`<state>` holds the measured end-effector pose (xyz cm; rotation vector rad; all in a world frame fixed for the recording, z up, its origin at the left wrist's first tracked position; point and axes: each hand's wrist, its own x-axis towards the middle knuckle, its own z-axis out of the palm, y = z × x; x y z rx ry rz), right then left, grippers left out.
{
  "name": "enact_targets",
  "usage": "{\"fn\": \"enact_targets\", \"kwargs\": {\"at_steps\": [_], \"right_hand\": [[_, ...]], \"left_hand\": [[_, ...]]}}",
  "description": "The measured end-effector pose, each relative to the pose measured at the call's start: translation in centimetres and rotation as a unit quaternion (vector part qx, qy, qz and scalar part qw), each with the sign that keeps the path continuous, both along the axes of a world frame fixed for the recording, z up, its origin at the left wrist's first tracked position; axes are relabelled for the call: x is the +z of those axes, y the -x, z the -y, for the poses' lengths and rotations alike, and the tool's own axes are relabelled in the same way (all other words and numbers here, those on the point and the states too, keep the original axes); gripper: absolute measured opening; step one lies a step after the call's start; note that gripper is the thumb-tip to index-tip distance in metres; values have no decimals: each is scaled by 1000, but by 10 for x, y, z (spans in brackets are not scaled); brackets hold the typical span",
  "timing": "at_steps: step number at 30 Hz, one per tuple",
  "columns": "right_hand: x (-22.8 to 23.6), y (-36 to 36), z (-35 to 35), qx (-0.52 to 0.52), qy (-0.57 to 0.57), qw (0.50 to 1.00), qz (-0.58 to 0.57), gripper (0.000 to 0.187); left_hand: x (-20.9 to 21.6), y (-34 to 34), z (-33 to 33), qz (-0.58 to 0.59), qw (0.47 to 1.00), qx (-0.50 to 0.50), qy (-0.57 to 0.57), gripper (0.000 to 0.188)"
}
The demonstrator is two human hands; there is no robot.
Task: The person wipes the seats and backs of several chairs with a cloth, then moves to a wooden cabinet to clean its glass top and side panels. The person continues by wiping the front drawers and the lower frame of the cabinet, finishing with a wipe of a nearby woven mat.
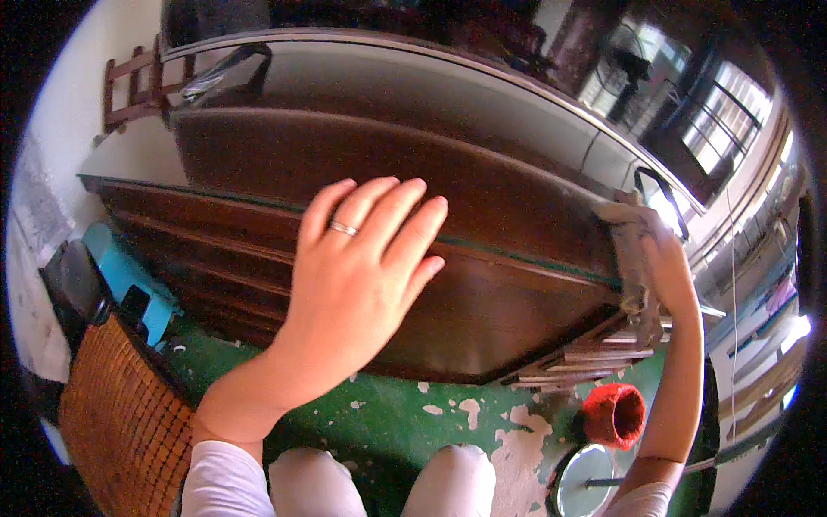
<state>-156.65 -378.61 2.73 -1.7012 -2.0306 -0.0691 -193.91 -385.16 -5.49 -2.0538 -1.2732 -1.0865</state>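
My left hand (362, 250), with a ring on one finger, is over the front edge of a dark wooden cabinet (500, 319) with a glass top. Its fingers are stretched out and hold nothing; whether the palm touches the glass I cannot tell. At the cabinet's right end, my right hand (665, 258) grips a grey-brown cloth (633, 258). Part of the cloth lies on the top's corner and the rest hangs down the side. A wide flat television (345, 39) stands on the glass behind both hands, its right foot (659, 194) close to the cloth.
A chair with a woven tile-like seat mat (125, 405) stands at the left, by a light-blue plastic piece (129, 276). On the peeling green floor (388, 414) at the right are a red container (613, 415) and a round base with a pole (581, 482).
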Motion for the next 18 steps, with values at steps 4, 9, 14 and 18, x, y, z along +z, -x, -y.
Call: {"fn": "enact_targets", "kwargs": {"at_steps": [4, 9, 14, 18], "right_hand": [[-7, 140, -7, 276, -41, 957, 73, 50], [19, 158, -30, 360, 77, 928, 47, 53], [34, 19, -90, 122, 138, 982, 32, 56], [22, 60, -58, 282, 189, 928, -153, 58]], "left_hand": [[-9, 7, -1, 8, 1000, 1, 9, 49], [-4, 6, 4, 23, 999, -31, 18, 52], [-2, 5, 8, 27, 998, -41, 39, 54], [-3, 0, 7, 12, 998, -12, 61, 54]]}}
